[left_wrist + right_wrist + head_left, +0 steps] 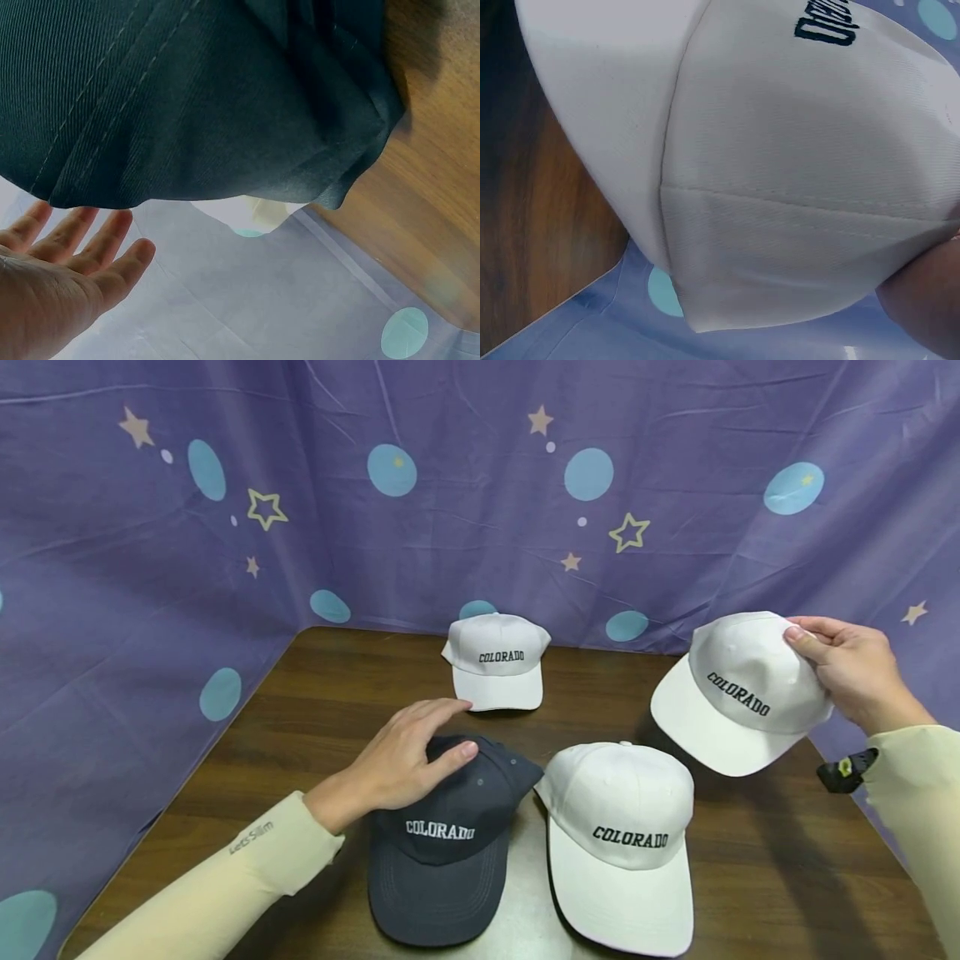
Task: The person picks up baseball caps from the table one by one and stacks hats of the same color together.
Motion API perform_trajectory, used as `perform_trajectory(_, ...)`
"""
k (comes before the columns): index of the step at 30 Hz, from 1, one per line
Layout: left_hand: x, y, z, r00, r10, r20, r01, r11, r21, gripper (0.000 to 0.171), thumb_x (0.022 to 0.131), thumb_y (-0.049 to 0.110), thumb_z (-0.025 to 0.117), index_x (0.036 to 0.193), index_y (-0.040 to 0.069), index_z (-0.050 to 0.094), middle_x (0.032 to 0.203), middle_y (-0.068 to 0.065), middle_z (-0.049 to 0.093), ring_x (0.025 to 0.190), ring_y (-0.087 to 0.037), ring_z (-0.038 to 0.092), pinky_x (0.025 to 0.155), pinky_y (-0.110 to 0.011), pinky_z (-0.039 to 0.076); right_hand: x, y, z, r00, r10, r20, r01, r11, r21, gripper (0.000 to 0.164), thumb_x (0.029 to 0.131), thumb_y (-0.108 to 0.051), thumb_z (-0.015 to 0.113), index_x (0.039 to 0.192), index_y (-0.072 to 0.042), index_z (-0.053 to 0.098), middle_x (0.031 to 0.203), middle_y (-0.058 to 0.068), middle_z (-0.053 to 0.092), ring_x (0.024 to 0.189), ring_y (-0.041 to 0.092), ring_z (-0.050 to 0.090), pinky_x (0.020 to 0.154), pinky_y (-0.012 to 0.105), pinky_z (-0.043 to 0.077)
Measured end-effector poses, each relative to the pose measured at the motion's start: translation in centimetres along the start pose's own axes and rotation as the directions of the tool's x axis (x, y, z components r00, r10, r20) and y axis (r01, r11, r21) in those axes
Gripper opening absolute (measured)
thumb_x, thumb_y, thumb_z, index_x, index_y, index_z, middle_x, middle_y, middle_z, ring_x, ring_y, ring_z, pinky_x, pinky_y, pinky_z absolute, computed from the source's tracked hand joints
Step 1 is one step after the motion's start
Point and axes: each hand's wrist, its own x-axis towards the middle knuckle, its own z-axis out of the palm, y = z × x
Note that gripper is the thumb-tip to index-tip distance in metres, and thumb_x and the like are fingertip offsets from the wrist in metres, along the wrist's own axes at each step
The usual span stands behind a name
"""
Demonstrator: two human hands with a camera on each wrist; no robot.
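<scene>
My right hand (862, 668) pinches the crown of a white baseball cap (750, 693), thumb on the outside. Tilted, the cap hangs over the table's right side, its black COLORADO lettering facing me. In the right wrist view, this white cap (780, 135) fills most of the picture. My left hand (401, 756) is over the crown of a dark navy baseball cap (442, 893), fingers extended. That cap lies brim toward me, with white COLORADO lettering. The left wrist view shows the spread fingers (112, 255) beside the dark cap (210, 105).
To the right of the dark cap lies another white cap (626, 893), brim toward me. A further white cap (498, 685) sits at the back of the brown wooden table (300, 718). A purple curtain (465, 552) with stars and blue spots encloses the back and sides.
</scene>
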Motion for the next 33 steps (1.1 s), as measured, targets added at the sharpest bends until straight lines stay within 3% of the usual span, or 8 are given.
perform_trajectory(2, 0.0, 0.0, 0.0, 1.0, -0.003, 0.004, 0.003, 1.0, 0.004, 0.06, 0.095, 0.058, 0.043, 0.139, 0.017, 0.045, 0.137, 0.0, 0.049, 0.129, -0.017, 0.038, 0.107, -0.046, 0.029, 0.0, -0.3, 0.1, 1.0, -0.005, 0.012, 0.004, 0.991, 0.134, 0.016, 0.088, -0.024, 0.069, 0.103, -0.023, 0.071, 0.08, -0.012, 0.07, 0.063, 0.005, 0.063, 0.049, 0.022, 0.051)
perform_trajectory(4, -0.1, -0.1, -0.1, 1.0, -0.008, 0.005, 0.008, 1.0, 0.012, 0.06, 0.095, 0.059, 0.042, 0.139, 0.018, 0.045, 0.137, 0.001, 0.049, 0.129, -0.016, 0.037, 0.107, -0.046, 0.029, -0.1, -0.6, 0.2, 1.0, -0.015, 0.025, 0.008, 0.962, 0.274, 0.016, 0.086, -0.018, 0.07, 0.102, -0.017, 0.072, 0.083, -0.008, 0.071, 0.066, 0.006, 0.064, 0.051, 0.021, 0.052)
perform_trajectory(9, -0.3, -0.3, -0.4, 1.0, -0.014, -0.003, 0.014, 1.0, 0.026, 0.06, 0.095, 0.059, 0.043, 0.139, 0.018, 0.046, 0.137, 0.002, 0.048, 0.13, -0.016, 0.037, 0.107, -0.048, 0.029, -0.2, -1.4, 0.7, 0.997, -0.05, 0.06, 0.02, 0.907, 0.42, 0.018, 0.086, -0.014, 0.07, 0.104, -0.011, 0.071, 0.089, -0.003, 0.071, 0.071, 0.008, 0.065, 0.055, 0.022, 0.053)
perform_trajectory(16, -0.9, -0.8, -0.6, 1.0, -0.02, -0.013, 0.021, 0.999, 0.048, 0.06, 0.094, 0.059, 0.044, 0.139, 0.018, 0.046, 0.136, 0.001, 0.049, 0.129, -0.017, 0.037, 0.106, -0.049, 0.029, -0.8, -2.6, 1.8, 0.983, -0.088, 0.162, -0.001, 0.875, 0.484, 0.019, 0.091, -0.007, 0.061, 0.109, -0.006, 0.069, 0.094, 0.002, 0.071, 0.076, 0.012, 0.066, 0.058, 0.024, 0.054)
perform_trajectory(22, -1.6, -1.3, -1.0, 0.999, -0.037, -0.024, 0.038, 0.997, 0.064, 0.061, 0.094, 0.058, 0.046, 0.14, 0.019, 0.045, 0.138, 0.001, 0.047, 0.13, -0.018, 0.036, 0.106, -0.051, 0.028, -1.7, -3.5, 2.9, 0.944, -0.158, 0.289, -0.019, 0.849, 0.529, 0.022, 0.097, -0.002, 0.05, 0.112, -0.002, 0.066, 0.097, 0.005, 0.07, 0.077, 0.015, 0.067, 0.06, 0.026, 0.055)
perform_trajectory(33, -2.4, -1.9, -1.1, 0.998, -0.062, -0.029, 0.064, 0.996, 0.058, 0.062, 0.093, 0.058, 0.048, 0.14, 0.019, 0.044, 0.139, 0.0, 0.046, 0.129, -0.018, 0.037, 0.106, -0.052, 0.029, -3.5, -4.1, 5.1, 0.908, -0.168, 0.385, -0.031, 0.887, 0.46, 0.025, 0.099, -0.003, 0.047, 0.117, -0.003, 0.063, 0.102, 0.004, 0.069, 0.082, 0.013, 0.066, 0.063, 0.025, 0.055)
